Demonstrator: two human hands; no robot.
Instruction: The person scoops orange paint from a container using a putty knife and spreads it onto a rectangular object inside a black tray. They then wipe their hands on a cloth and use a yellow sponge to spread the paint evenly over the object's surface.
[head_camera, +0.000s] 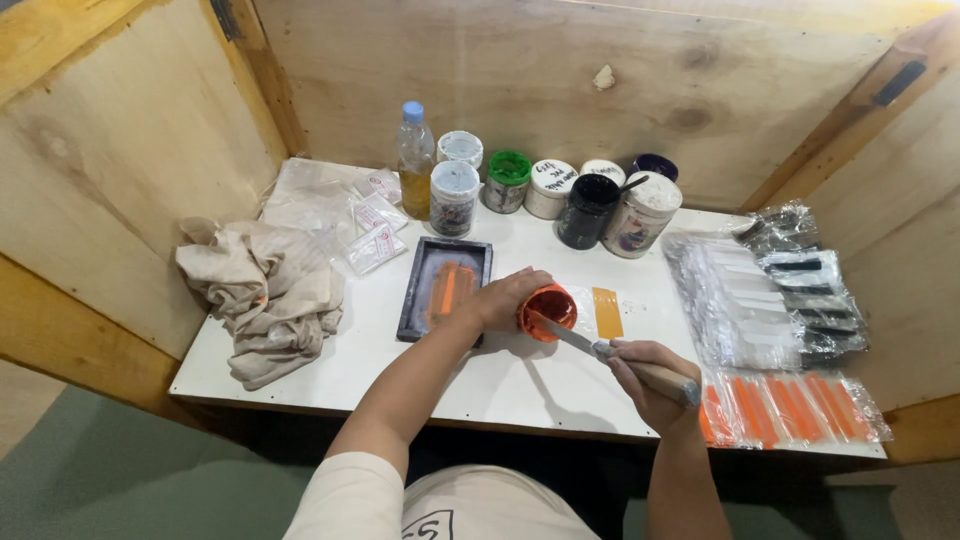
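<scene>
Head view, looking down: the left hand (500, 298) is wrapped around a small orange pot (547, 311) and tips it sideways, so its open mouth faces the right hand (650, 378). The right hand is closed tight on the wooden handle of a flat knife (573, 337). The blade pokes into the pot, likely to scoop out orange paint. Just left of the pot lies a dark tray (445, 285) smeared with orange. An orange strip (607, 312) lies on the white table (330, 375) beside the pot. Behind stand round jars (550, 188) with white, green and dark lids, and a clear bottle (415, 160). Clear bags of strips (770, 300) lie to the right, some white, some black, some orange. A crumpled cloth (265, 295) sits far left.
</scene>
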